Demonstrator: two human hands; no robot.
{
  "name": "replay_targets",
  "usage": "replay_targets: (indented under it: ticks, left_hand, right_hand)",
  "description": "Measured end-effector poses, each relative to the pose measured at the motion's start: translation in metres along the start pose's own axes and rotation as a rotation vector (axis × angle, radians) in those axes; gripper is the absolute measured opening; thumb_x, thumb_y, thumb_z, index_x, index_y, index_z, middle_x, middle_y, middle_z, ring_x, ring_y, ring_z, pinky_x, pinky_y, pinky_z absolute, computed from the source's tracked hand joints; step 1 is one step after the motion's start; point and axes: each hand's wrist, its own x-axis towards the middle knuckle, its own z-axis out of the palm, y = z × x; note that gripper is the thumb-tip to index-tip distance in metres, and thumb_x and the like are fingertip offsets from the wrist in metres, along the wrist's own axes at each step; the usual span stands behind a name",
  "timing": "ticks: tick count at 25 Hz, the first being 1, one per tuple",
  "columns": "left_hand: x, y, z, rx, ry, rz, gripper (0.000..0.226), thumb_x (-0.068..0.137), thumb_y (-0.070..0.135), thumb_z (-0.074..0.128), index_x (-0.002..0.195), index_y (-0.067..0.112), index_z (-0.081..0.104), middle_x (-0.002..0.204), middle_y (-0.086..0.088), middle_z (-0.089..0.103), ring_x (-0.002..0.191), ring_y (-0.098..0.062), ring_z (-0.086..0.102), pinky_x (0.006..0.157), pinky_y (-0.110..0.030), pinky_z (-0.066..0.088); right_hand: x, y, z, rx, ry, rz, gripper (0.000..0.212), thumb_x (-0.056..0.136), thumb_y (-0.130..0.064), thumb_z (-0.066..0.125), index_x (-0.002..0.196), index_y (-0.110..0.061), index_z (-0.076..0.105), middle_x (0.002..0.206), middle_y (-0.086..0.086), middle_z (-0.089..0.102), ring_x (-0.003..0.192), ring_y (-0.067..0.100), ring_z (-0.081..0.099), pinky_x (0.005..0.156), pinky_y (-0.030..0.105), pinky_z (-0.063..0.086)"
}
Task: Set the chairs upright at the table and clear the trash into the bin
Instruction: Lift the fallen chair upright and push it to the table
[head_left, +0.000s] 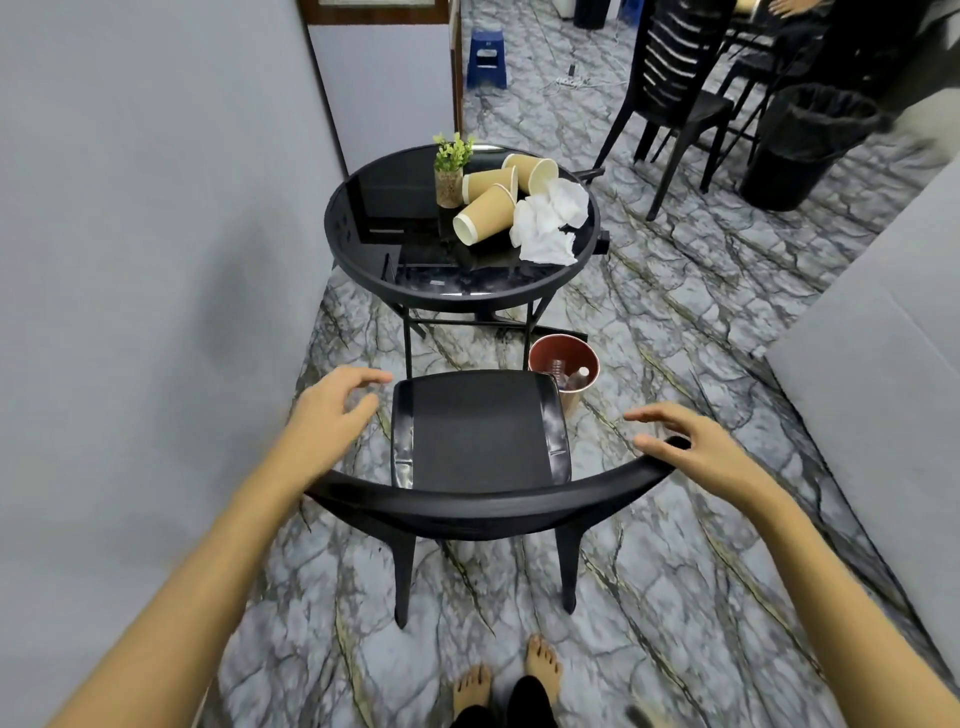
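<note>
Floor: marbled, chair (480, 441) upright facing table (363, 208)
Hands: left hand (332, 410), right hand (691, 441) spread, released, flanking backrest
Beyond: cups (485, 213), bin (563, 364), uncleared

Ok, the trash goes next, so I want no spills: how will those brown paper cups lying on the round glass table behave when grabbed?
The brown paper cups lie on their sides, so a nudge would probably roll them across the smooth black glass table. They look empty and light, and likely crush under a hard squeeze. The crumpled white tissues touching them may drag along.
</note>
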Motion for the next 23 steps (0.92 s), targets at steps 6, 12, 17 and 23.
replay_targets:
  ticks: [6, 12, 17, 23]
  left_hand:
    - [0.054, 0.050, 0.056, 0.357, -0.504, 0.071, 0.048, 0.094, 0.017, 0.048, 0.139, 0.006, 0.037, 0.146, -0.015, 0.039, 0.134, -0.028, 0.038, 0.108, -0.036, 0.033]
    - [0.075, 0.067, 0.121, 0.597, -0.740, 0.115, 0.058, 0.095, 0.026, 0.046, 0.143, 0.000, 0.027, 0.152, -0.020, 0.030, 0.139, -0.031, 0.032, 0.115, -0.038, 0.029]
    - [0.079, 0.083, 0.150, 0.573, -0.752, 0.193, 0.051, 0.095, 0.024, 0.046, 0.138, 0.001, 0.037, 0.148, -0.019, 0.037, 0.135, -0.031, 0.038, 0.110, -0.037, 0.032]
    - [0.106, 0.131, 0.192, 0.534, -0.715, 0.268, 0.048, 0.095, 0.021, 0.046, 0.137, -0.002, 0.038, 0.145, -0.023, 0.041, 0.132, -0.034, 0.040, 0.108, -0.036, 0.033]
  right_hand:
    - [0.048, -0.028, 0.011, -0.229, -0.135, 0.079, 0.048, 0.091, -0.040, 0.048, 0.132, -0.014, 0.045, 0.137, 0.005, 0.049, 0.126, 0.020, 0.046, 0.105, 0.033, 0.033]
    - [0.073, -0.019, 0.023, -0.519, -0.331, 0.270, 0.073, 0.087, -0.053, 0.048, 0.144, -0.013, 0.024, 0.155, 0.009, 0.021, 0.141, 0.024, 0.023, 0.115, 0.040, 0.020]
    - [0.073, -0.016, 0.012, -0.554, -0.355, 0.324, 0.077, 0.088, -0.053, 0.047, 0.146, -0.014, 0.015, 0.157, 0.005, 0.013, 0.144, 0.022, 0.016, 0.118, 0.041, 0.015]
    - [0.074, 0.019, -0.038, -0.551, -0.322, 0.369, 0.074, 0.088, -0.053, 0.047, 0.145, -0.015, 0.019, 0.156, 0.006, 0.019, 0.142, 0.023, 0.021, 0.116, 0.040, 0.018]
